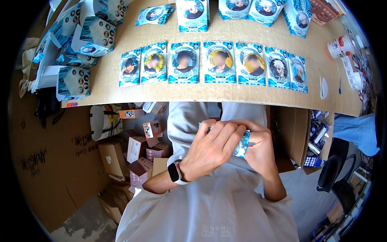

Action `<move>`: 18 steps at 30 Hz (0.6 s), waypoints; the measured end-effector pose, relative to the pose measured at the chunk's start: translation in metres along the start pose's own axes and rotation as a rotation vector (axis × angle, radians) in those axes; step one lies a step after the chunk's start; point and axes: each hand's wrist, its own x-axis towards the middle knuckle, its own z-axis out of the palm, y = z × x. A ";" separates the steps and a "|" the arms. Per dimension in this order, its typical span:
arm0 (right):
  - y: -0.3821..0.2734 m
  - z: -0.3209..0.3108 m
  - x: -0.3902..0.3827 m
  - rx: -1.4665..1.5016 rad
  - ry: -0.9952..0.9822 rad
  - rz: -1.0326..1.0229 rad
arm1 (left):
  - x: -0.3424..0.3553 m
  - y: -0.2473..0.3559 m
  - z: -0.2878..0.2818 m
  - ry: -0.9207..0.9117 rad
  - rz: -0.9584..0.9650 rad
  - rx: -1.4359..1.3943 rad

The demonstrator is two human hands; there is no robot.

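Over my lap, below the table's front edge, both hands meet around a blue-and-white card pack (242, 146). My right hand (261, 150) is closed on its right side, thumb along the edge. My left hand (211, 148), with a watch on the wrist, lies across the top with curled fingers; they cover most of the pack, and a blue corner shows by the fingertips. Whether it is one pack or several I cannot tell. Ahead on the table, a row of similar blue packs (184, 63) lies face up, each with a round character picture.
Stacks of blue packs (192, 16) line the table's (153, 94) far side. Open blue display boxes (74, 82) crowd the left end. A jar (340, 47) and a white spoon (323, 88) are at the right. Cartons (141, 171) lie on the floor; another person's blue-clad leg (354, 131) shows at right.
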 end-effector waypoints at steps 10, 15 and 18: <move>-0.004 -0.029 -0.001 0.163 0.009 0.086 | 0.003 -0.009 -0.009 -0.014 -0.153 -0.083; -0.004 -0.032 -0.007 0.351 0.135 0.272 | 0.001 -0.013 -0.004 0.014 -0.250 -0.224; -0.007 -0.032 -0.006 0.375 0.149 0.308 | 0.001 -0.012 -0.010 -0.117 -0.303 -0.407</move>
